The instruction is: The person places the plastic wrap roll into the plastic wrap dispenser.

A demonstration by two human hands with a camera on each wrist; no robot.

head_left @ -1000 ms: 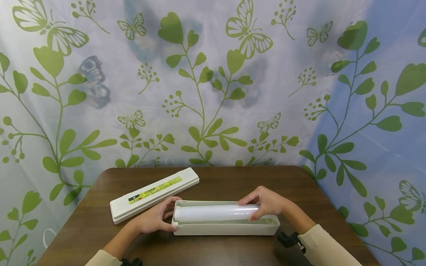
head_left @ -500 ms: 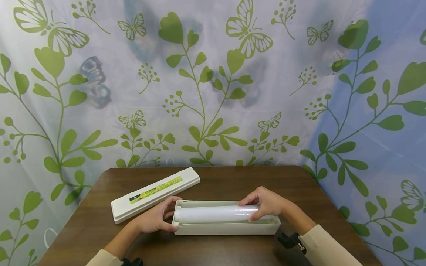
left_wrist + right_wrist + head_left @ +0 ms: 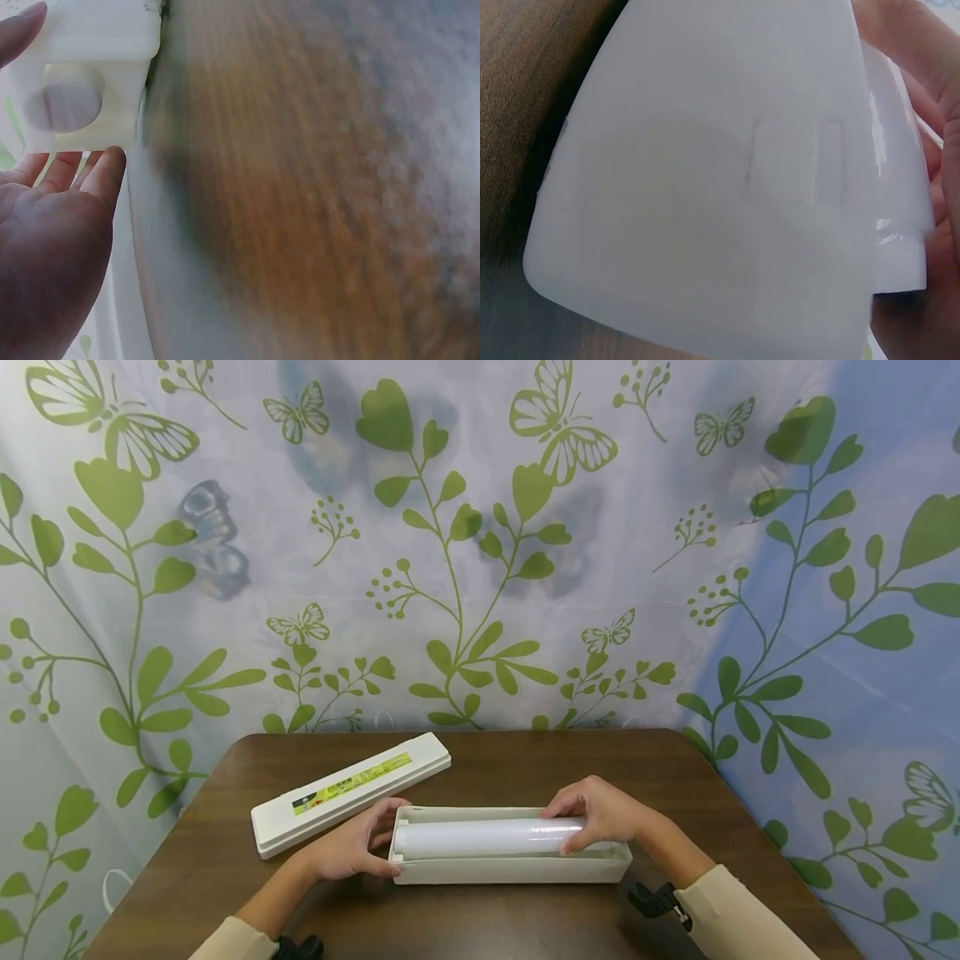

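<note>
A long white box stands lidless on the table, with a white roll of cling film lying lengthwise inside. My left hand grips the box's left end, its thumb at the near corner and fingers at the far one. In the left wrist view that end wall has a square window with the roll's end behind it. My right hand holds the roll near its right end, thumb on the near side and fingers on the far side. The right wrist view shows the roll's end projecting past the box's rim.
The long white lid with a yellow-green label lies slanted on the table at the back left, close to the left hand. Brown wooden table surrounds the box. A curtain patterned with leaves and butterflies hangs behind.
The head view has tilted slightly, so the table and box sit a little higher in it. Both hands keep their hold, and the roll stays in the box.
</note>
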